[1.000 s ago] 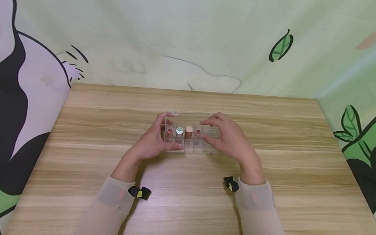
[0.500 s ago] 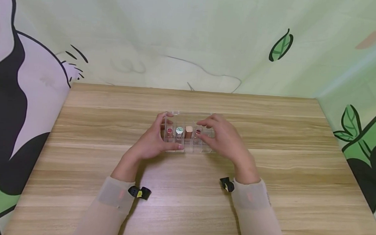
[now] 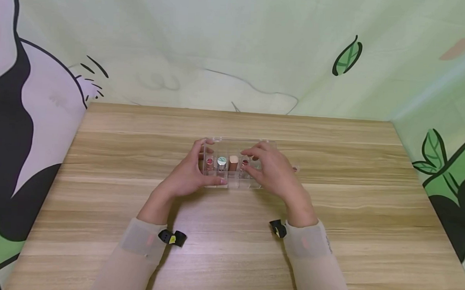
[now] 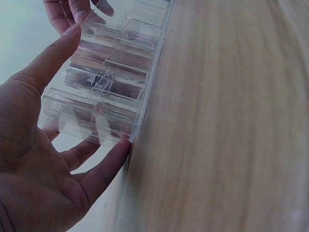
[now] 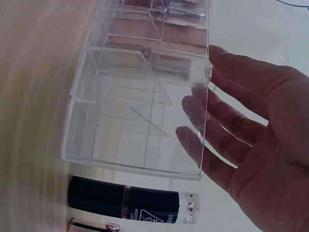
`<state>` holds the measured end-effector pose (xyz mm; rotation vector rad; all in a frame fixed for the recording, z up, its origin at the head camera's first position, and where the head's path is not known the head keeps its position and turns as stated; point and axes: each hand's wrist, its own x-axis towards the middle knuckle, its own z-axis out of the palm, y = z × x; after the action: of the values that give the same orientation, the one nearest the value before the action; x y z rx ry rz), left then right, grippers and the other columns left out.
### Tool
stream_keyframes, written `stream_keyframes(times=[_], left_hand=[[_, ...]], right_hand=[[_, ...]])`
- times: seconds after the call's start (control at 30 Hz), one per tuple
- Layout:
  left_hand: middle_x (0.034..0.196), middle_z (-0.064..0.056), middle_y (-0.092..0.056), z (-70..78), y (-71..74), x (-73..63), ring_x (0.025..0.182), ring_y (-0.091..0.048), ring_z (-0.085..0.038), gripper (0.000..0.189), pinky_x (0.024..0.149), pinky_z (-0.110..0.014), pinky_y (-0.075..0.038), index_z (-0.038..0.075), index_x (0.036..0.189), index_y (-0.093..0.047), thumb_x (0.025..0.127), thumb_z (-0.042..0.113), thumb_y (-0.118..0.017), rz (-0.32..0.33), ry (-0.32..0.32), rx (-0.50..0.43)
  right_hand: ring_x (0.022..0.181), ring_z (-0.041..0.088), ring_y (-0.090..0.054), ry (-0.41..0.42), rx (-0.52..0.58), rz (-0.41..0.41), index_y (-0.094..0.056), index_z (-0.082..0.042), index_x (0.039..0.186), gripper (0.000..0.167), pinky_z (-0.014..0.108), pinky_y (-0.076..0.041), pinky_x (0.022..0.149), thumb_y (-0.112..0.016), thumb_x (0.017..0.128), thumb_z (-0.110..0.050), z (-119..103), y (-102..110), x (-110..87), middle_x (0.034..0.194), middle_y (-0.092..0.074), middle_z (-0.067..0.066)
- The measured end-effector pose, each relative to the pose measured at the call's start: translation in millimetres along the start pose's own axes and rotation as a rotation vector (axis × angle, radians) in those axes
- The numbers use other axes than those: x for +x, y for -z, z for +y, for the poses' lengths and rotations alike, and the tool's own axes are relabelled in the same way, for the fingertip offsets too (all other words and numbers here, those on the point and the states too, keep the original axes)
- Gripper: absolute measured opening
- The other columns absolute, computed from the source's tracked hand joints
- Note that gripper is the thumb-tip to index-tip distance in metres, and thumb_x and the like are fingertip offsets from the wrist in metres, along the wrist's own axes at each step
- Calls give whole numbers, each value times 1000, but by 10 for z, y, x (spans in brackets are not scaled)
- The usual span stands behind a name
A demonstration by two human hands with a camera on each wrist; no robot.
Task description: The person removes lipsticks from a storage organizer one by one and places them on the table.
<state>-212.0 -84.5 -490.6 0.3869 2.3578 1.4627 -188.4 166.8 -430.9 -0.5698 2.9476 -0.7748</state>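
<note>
A clear plastic lipstick organizer stands on the table. My left hand grips its left end, thumb along the front and fingers round the side and back. Several lipsticks stand upright in its compartments: one with a red top, a silver one with a green-and-white top, a brown one with a tan top and one with a dark red top. Over the right half hovers my right hand, its parted thumb and fingertips at the upper edge beside the dark-red-topped lipstick. Bare compartments show below it.
A black lipstick with a clear jewelled end stands on the table just right of the organizer. Beside it is part of a pinkish-gold tube. The wood-grain table meets a printed cloth backdrop.
My right hand has moved left along the organizer to the dark-red-topped lipstick, and a small top has come into view right of the hand. The left hand and organizer stay put.
</note>
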Motion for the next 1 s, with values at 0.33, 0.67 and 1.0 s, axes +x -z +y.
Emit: stream_keyframes(times=[0.33,0.67,1.0], left_hand=[[148,-5,-45,-1,-1,-8,131,-52,-33,107,107,-57,-45,43,150,-25,70,45,-96,2,1,3],[148,-5,-46,-3,-6,-9,131,-52,-33,106,107,-56,-45,42,149,-26,70,43,-96,2,-2,2],[149,-5,-45,-3,-6,1,131,-52,-33,106,107,-56,-45,42,149,-25,70,44,-96,3,1,4]], right_hand=[[105,27,-67,5,4,20,-71,-11,129,35,45,-56,89,-75,96,-23,0,-51,19,117,-68,7],[105,27,-68,0,5,31,-72,-10,127,32,45,-56,90,-74,97,-19,-28,-55,20,116,-69,7],[106,26,-68,9,-9,29,-72,-10,128,30,45,-55,91,-72,98,-14,-27,-46,23,119,-69,7]])
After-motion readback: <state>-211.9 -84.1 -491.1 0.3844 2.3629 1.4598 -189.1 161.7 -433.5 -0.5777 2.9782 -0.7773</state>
